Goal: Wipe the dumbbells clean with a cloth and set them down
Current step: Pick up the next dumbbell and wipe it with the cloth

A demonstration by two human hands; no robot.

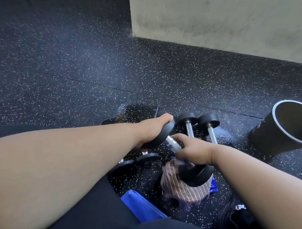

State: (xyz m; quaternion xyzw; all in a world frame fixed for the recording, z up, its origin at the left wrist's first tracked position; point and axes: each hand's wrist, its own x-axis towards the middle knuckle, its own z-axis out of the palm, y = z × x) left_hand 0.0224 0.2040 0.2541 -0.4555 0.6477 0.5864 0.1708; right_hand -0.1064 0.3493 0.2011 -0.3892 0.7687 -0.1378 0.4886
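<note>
I hold a black dumbbell (195, 174) with a chrome handle, tilted, just above the speckled floor. My left hand (154, 129) grips its far head. My right hand (192, 151) closes around the handle with a brown striped cloth (180, 189), which hangs down under the near head. Two more dumbbells (200, 126) lie side by side on the floor just beyond my hands. Another pair (135, 162) lies under my left forearm, partly hidden.
A black open cylinder (287, 129) lies on its side at the right. A blue pad (143, 205) sits by my leg and a black bag (232, 217) at lower right. A wet patch (137, 112) darkens the floor. A wall pillar (227, 18) stands behind.
</note>
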